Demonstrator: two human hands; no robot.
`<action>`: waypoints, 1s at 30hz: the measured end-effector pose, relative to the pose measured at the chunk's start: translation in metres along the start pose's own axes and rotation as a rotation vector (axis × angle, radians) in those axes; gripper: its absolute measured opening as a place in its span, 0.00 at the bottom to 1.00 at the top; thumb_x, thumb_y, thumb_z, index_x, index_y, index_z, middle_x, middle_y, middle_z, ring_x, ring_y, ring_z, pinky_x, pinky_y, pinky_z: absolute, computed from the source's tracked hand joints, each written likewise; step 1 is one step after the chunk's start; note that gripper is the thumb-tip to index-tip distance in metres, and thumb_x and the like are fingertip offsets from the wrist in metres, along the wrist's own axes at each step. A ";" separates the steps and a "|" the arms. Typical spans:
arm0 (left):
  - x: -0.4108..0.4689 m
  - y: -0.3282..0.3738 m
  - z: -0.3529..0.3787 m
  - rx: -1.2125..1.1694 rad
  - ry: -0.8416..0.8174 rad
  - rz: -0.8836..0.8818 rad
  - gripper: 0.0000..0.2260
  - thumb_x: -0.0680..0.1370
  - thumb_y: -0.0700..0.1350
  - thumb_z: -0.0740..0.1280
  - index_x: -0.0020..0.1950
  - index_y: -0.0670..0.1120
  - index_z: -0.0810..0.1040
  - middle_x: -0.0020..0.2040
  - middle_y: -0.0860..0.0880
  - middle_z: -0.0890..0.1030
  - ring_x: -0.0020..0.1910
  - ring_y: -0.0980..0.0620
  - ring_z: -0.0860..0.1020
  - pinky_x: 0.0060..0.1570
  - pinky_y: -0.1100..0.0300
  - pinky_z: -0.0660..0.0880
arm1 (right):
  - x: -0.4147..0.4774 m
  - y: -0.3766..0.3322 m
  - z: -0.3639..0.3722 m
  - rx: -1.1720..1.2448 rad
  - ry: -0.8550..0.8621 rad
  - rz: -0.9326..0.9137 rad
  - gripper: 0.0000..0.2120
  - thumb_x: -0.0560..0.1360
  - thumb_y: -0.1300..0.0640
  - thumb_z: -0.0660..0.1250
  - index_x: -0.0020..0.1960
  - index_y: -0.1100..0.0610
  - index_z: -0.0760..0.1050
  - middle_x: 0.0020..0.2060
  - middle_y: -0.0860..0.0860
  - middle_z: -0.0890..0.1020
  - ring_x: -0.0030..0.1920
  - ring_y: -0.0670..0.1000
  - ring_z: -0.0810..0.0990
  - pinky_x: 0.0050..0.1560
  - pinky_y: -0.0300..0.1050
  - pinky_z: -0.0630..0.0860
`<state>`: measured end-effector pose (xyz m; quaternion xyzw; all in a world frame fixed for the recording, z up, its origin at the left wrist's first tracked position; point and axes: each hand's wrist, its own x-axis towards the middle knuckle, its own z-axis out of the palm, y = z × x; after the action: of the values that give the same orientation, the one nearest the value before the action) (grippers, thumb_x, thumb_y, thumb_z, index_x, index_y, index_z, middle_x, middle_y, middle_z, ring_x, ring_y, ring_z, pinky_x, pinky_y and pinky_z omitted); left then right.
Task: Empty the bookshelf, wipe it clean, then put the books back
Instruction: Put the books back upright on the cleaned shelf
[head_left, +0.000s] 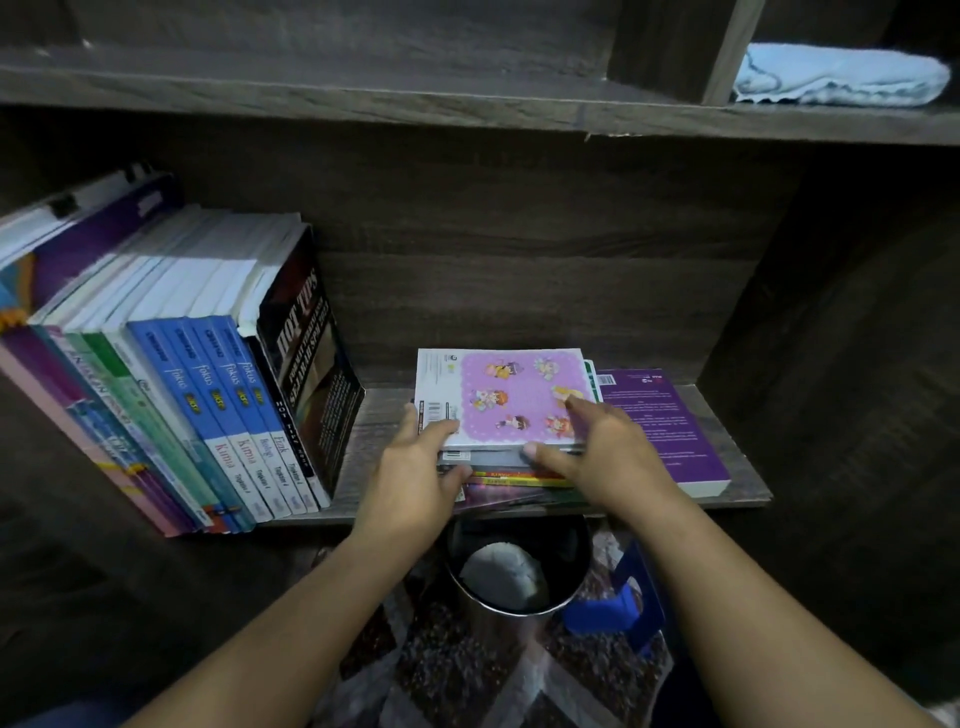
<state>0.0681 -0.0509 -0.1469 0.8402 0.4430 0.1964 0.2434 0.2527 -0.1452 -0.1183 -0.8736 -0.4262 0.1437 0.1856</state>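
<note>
Left grip (415, 467) and right grip (608, 447), fingers curled, clasp opposite front corners of book stack (498, 405) lying flat on shelf (379, 415)

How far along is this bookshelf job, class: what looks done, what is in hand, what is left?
Done: the upper shelf shows no books, only a folded blue cloth. In hand: the left hand and right hand grip the flat stack of books on the lower shelf. Left: the upright row of books and the purple book sit there; whether the stack is leaving or returning cannot be told.
</note>
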 end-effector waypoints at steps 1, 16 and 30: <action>0.000 0.000 0.000 -0.003 0.001 0.000 0.24 0.76 0.50 0.71 0.71 0.56 0.70 0.78 0.43 0.56 0.74 0.45 0.64 0.69 0.54 0.64 | 0.000 -0.001 0.002 -0.034 0.003 -0.008 0.44 0.68 0.31 0.69 0.77 0.49 0.60 0.74 0.55 0.63 0.72 0.57 0.64 0.68 0.51 0.66; 0.006 0.002 0.002 0.364 0.020 0.242 0.24 0.80 0.55 0.62 0.75 0.53 0.62 0.64 0.49 0.72 0.60 0.45 0.74 0.57 0.53 0.71 | -0.010 -0.016 0.008 -0.050 0.070 0.047 0.34 0.73 0.45 0.72 0.74 0.36 0.60 0.65 0.55 0.64 0.66 0.57 0.63 0.66 0.55 0.63; 0.003 -0.001 -0.012 0.309 0.358 0.227 0.32 0.69 0.43 0.76 0.69 0.45 0.68 0.50 0.45 0.76 0.31 0.43 0.80 0.25 0.52 0.75 | -0.027 -0.062 0.036 0.336 0.550 -0.755 0.18 0.76 0.61 0.58 0.64 0.57 0.75 0.60 0.51 0.75 0.58 0.43 0.75 0.59 0.34 0.71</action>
<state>0.0629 -0.0450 -0.1377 0.8635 0.4067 0.2980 0.0065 0.1788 -0.1237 -0.1202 -0.6219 -0.6191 -0.1025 0.4685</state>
